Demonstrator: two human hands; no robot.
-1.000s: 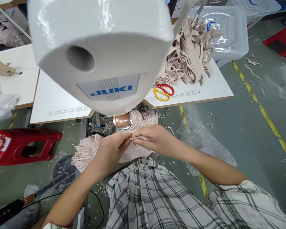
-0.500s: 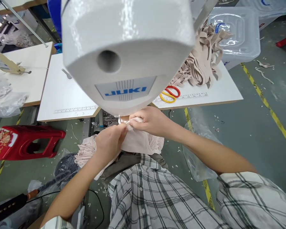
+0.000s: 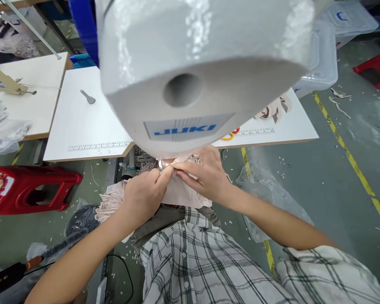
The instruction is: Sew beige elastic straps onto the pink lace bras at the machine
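Observation:
A white JUKI sewing machine head [image 3: 193,71] fills the top middle of the view. Just below its underside, my left hand [image 3: 144,196] and my right hand [image 3: 205,175] meet, both pinched on the edge of a pale pink lace fabric piece [image 3: 180,194]. The fingertips touch each other at the machine's metal foot area [image 3: 162,164], which is mostly hidden. More of the pink lace [image 3: 109,202] hangs over my lap to the left of my left hand.
White tables [image 3: 82,122] with printed rulers stand behind the machine. A red stool [image 3: 31,190] lies at the left, a clear plastic bin [image 3: 323,63] at the upper right, a plastic bag [image 3: 269,190] on the floor. Scissor handles [image 3: 229,135] and beige straps [image 3: 272,110] peek out.
The hands lifted the fabric from my lap up under the machine head. My view shifted so that the machine now hides most of the straps and scissors.

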